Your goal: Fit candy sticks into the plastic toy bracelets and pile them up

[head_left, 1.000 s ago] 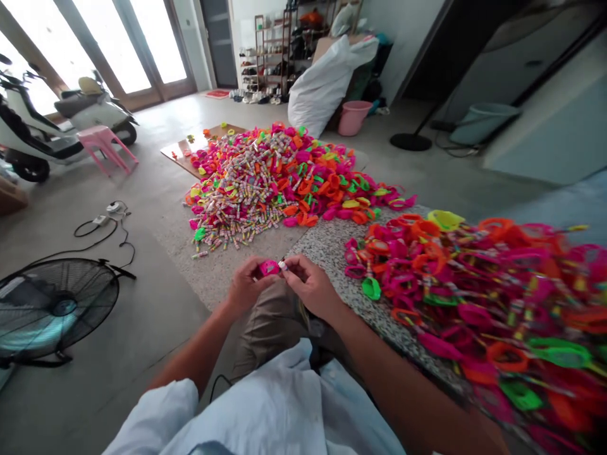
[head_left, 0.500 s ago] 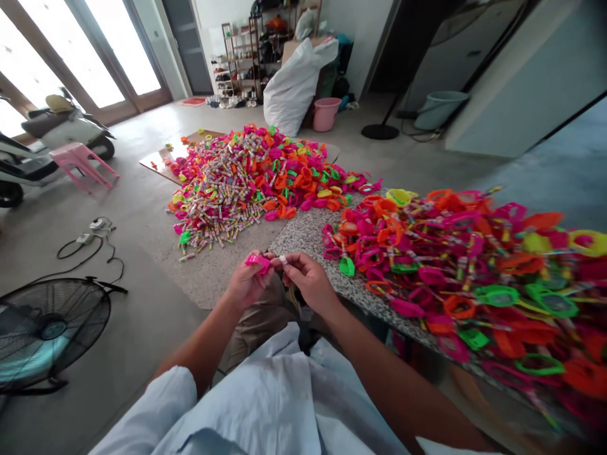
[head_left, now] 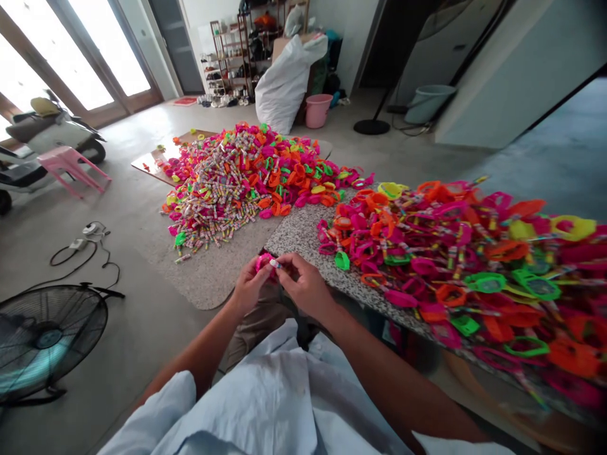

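Pink piece (head_left: 263,260) sits pinched between the thumb and fingers of the left hand (head_left: 248,288), in front of the person's lap. Right against it is a small white-ended tube (head_left: 275,263), held in a narrow pinch by the right hand (head_left: 306,287); the fingertips of both hands nearly meet, and whether tube and piece are joined cannot be told. Below the hands are brown trousers (head_left: 253,332) and a pale blue shirt (head_left: 275,395).

Just to the right lies a granite slab (head_left: 293,235), bearing a heap (head_left: 427,253) of pink, orange, green and yellow pieces, mixed with thin striped tubes. One green piece (head_left: 342,260) lies at the heap's near left edge. Ahead of the hands, a second pile (head_left: 279,167) holds similar bright pieces, with many short printed tubes (head_left: 220,180) spread over its left part. A board (head_left: 149,158) shows at its far left edge.

On the floor to the left are a black fan (head_left: 50,338), a cord with a white block (head_left: 78,244), a pink stool (head_left: 64,157) and a scooter (head_left: 40,129). Farther back are a white sack (head_left: 282,85), a pink bucket (head_left: 317,111), a shoe rack (head_left: 231,54) and a grey bucket (head_left: 429,106).
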Demonstrator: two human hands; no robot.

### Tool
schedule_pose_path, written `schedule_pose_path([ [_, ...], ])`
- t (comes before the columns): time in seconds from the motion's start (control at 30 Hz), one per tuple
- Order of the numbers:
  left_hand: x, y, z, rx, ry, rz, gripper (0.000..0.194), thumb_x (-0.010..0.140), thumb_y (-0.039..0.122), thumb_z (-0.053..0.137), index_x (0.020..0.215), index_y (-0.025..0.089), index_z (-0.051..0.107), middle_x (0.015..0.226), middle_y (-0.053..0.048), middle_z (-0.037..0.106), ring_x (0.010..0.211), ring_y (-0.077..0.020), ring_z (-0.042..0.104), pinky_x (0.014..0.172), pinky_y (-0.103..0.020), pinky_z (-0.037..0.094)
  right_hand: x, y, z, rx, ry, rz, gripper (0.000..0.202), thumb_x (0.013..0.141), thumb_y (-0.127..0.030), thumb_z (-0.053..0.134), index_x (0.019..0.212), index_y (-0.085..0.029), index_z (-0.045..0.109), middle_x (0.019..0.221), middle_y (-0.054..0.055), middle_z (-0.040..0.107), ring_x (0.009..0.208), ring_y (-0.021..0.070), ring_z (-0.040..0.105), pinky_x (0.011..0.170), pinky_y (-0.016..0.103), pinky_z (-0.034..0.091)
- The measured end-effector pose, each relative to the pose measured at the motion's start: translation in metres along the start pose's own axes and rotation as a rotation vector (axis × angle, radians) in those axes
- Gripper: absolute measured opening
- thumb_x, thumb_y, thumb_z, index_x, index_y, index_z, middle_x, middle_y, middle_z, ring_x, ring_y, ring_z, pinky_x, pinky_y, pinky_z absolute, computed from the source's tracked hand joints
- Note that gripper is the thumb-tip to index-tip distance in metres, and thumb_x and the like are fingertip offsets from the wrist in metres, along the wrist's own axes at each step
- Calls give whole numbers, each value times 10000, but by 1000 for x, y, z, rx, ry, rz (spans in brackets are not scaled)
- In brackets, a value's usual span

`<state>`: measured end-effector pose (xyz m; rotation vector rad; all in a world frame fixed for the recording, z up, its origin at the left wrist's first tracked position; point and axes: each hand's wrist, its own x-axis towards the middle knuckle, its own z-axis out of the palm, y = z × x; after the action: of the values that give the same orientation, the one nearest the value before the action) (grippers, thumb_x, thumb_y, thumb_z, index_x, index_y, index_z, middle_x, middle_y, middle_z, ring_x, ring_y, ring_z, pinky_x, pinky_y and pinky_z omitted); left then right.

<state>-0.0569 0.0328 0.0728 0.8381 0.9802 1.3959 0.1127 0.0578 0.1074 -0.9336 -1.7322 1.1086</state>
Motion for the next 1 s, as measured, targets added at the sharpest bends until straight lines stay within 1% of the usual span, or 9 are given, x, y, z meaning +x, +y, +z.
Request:
schedule_pose_path([
  [0.1,-3,6,-11,85,-141,1,467,830,471,880,1171,177,756,1031,-38,771,945,-177,709,888,-277,566,1,2,-6,-105,-28,-121,144,963,-271,643,1089,-231,699,1035,44,763,929,204,705,852,324,541],
  [0.2,-2,17,-19,201,-225,37,444,983,534,699,1231,170,749,1137,-90,774,1033,-219,717,949,-326,555,1,4,-10,-142,-105,-219,161,966,-218,629,1108,-236,702,1085,55,761,999,208,708,887,325,537],
  [0.27,0,24,-20,339,-246,130,407,1038,516,622,1211,171,749,1275,-120,738,1142,-239,697,1019,-353,535,0,5,-12,-142,-130,-222,158,971,-206,623,1105,-237,700,1066,49,761,978,201,712,866,315,539],
  [0.37,0,32,-19,557,-239,309,324,1061,458,601,1134,174,740,1406,-149,666,1270,-255,648,1109,-390,495,0,5,-14,-121,-86,-159,147,970,-213,634,1103,-241,691,1022,33,768,906,191,720,814,302,548],
  [0.43,0,35,-17,689,-239,421,272,1065,417,604,1100,175,723,1366,-159,669,1258,-244,651,1107,-393,497,-1,3,-16,-127,-48,-139,149,966,-212,639,1102,-244,689,1014,28,772,900,195,727,818,308,554],
  [0.53,-1,39,-13,835,-268,562,206,1058,363,622,1110,177,695,1279,-155,683,1201,-226,670,1068,-380,526,-1,0,-20,-184,-45,-191,162,959,-192,634,1099,-247,694,1035,38,774,948,213,734,861,331,562],
  [0.63,0,40,-10,911,-298,646,173,1055,323,626,1142,182,673,1265,-155,681,1196,-224,674,1055,-380,540,-2,-3,-22,-240,-41,-254,189,963,-165,617,1117,-246,690,1057,53,769,983,222,733,894,348,571],
  [0.9,2,37,-8,988,-327,703,142,1050,281,628,1159,198,666,1299,-157,675,1223,-231,659,1070,-400,535,-5,-4,-27,-360,-17,-386,231,984,-114,590,1164,-229,676,1042,75,750,997,234,728,904,370,590],
  [1.0,2,37,-7,995,-343,700,155,1057,285,612,1173,199,667,1300,-162,674,1218,-235,657,1073,-414,532,-5,-5,-30,-378,-35,-400,237,993,-119,586,1176,-235,683,1043,78,750,1018,243,727,930,389,592],
])
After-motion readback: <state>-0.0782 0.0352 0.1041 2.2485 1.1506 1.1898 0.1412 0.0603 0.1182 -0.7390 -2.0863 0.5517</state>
